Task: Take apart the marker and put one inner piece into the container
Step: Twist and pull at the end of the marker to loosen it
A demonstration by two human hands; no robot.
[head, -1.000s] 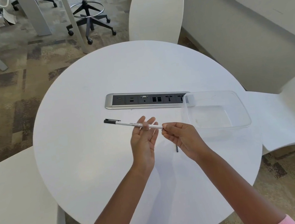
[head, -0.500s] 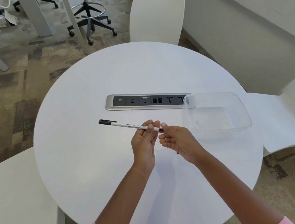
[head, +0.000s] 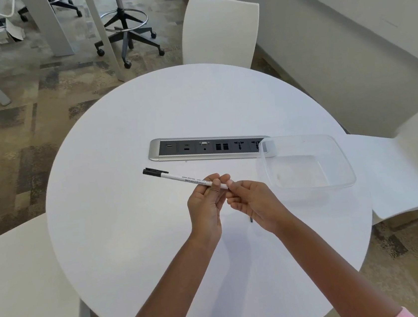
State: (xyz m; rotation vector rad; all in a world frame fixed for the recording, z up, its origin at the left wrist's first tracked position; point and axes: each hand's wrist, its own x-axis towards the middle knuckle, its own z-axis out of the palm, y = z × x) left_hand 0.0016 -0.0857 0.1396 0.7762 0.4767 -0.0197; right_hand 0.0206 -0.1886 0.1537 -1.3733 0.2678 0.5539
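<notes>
A thin white marker (head: pixel 179 178) with a black cap at its far-left end is held above the round white table (head: pixel 139 239). My left hand (head: pixel 205 205) grips its barrel near the right end. My right hand (head: pixel 253 204) pinches that right end with thumb and fingertips; the tip there is hidden. A small dark piece (head: pixel 250 219) lies on the table just under my right hand. The clear plastic container (head: pixel 307 162) sits to the right with nothing visible in it.
A silver power and data socket strip (head: pixel 209 148) is set into the table behind the marker, its right end under the container's corner. White chairs stand at the far side (head: pixel 219 27), left (head: pixel 22 289) and right (head: pixel 411 161).
My left hand went from flat and open under the marker to closed around the barrel. My right hand came in tight against the left. The marker shifted slightly left.
</notes>
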